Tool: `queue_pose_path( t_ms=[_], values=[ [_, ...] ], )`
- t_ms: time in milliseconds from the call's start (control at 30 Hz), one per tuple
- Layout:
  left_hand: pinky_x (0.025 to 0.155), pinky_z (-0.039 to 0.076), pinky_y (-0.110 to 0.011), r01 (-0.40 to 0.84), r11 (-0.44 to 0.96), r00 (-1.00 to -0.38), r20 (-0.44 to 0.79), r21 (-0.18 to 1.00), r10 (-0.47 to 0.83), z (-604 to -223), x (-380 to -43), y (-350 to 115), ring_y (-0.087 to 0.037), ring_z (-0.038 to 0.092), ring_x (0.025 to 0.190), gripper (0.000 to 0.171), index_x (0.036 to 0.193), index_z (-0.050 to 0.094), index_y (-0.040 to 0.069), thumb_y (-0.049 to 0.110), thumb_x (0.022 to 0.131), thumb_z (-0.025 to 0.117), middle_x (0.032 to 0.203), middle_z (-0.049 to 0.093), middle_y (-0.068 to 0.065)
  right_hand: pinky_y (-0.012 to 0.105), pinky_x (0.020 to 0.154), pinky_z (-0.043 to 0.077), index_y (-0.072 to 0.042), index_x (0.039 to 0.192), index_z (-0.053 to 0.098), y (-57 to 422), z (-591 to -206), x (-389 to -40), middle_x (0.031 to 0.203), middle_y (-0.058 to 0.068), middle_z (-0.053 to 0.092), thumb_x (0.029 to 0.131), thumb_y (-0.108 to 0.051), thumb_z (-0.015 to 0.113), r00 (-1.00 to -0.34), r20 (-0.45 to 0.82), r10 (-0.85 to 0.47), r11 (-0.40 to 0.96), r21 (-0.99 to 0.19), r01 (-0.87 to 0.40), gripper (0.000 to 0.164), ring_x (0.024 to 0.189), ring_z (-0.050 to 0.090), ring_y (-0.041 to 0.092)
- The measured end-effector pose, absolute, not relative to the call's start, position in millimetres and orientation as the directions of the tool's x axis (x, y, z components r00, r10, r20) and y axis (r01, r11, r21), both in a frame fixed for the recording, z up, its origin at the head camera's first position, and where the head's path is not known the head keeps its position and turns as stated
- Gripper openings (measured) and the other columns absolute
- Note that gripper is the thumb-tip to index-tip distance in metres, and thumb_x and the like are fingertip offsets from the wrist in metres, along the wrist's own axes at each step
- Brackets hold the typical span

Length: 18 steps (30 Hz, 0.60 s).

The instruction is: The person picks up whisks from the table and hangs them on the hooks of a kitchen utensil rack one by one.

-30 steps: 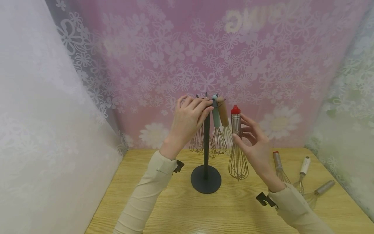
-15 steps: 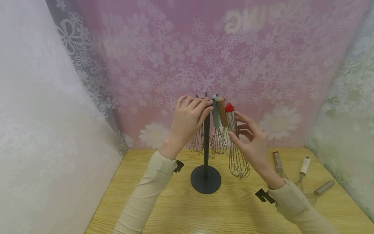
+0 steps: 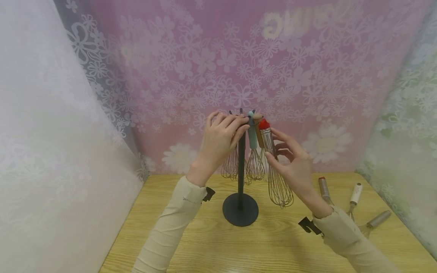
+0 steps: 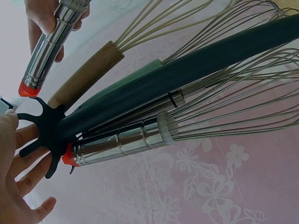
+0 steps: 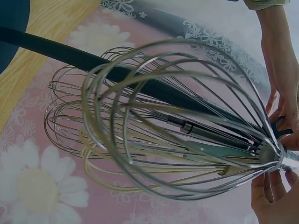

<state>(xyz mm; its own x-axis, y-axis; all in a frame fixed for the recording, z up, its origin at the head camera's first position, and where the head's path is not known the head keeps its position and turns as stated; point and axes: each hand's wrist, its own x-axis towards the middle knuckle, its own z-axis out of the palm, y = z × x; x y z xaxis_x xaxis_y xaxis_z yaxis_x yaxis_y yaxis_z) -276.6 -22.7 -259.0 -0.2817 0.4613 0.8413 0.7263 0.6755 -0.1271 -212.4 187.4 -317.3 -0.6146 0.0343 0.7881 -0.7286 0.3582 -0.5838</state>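
My right hand (image 3: 295, 163) grips a steel-handled whisk (image 3: 268, 141) with a red end cap, its wires hanging down. In the left wrist view the cap is close to a hook of the black stand (image 4: 196, 65). My left hand (image 3: 223, 131) holds the stand's hooked top, thumb and fingers spread around the hooks. On the stand hang a whisk with a wooden handle (image 4: 87, 74), one with a mint handle (image 3: 252, 137), and another steel whisk (image 4: 122, 142) with a red cap. A dark-handled one is partly hidden behind the pole.
The stand's round black base (image 3: 240, 216) rests on the wooden table (image 3: 211, 246). To the right lie a red-ended whisk (image 3: 323, 188), a white-handled whisk (image 3: 356, 193) and a grey-handled whisk (image 3: 379, 218). A pink flowered backdrop (image 3: 205, 76) stands close behind.
My right hand has moved the whisk left and slightly up to the stand, its capped end tilting toward the hooks. My left hand has stayed on the stand's top.
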Motion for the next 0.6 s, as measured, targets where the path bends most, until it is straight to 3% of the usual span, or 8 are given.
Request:
queue_pose_path(
  t_ms=[600],
  values=[
    [0.111, 0.037, -0.048, 0.734, 0.671, -0.292, 0.84, -0.111, 0.458, -258.5, -277.2, -22.5, -0.021, 0.062, 0.104, 0.029, 0.121, 0.074, 0.017, 0.034, 0.104, 0.058, 0.116, 0.074, 0.0, 0.012, 0.081, 0.052, -0.009, 0.143, 0.059, 188.9, -310.5, -215.3, 0.126, 0.015, 0.064, 0.083, 0.013, 0.075, -0.612, 0.791, -0.02, 0.423, -0.548, -0.722, 0.066, 0.088, 0.061, 0.006]
  ],
)
